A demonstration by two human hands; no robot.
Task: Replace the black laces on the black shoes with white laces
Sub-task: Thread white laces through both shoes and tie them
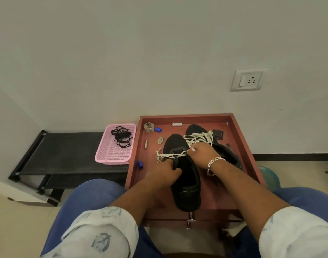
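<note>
- A plain pale wall (122,53) fills the background, with a white switch-and-socket plate (248,79) on its right side.
- Against the wall stands a red-brown tray-topped table (239,138) with a raised rim; a low black rack (66,153) sits to its left.
- On the rack's right end, touching the table's edge, is a pink basket (111,155) holding the tangled black laces (122,136).
- The near black shoe (187,187) lies on the table, toe toward the wall, with a white lace (168,155) threaded across its front and loose ends trailing left.
- The left hand (163,169) grips the shoe's left side by the opening, thumb curled over the edge.
- The right hand (202,155), wearing a chain bracelet (214,162), has its fingers curled at the lace by the shoe's tongue; the exact pinch is hidden.
- The two hands are close together over the shoe.
- The second black shoe (222,153) lies behind the right hand, its own white lace (200,137) loosely piled on top.
- Small items dot the table: a tape roll (148,127), two blue caps (158,129) (140,164), a white tube (177,124).
</note>
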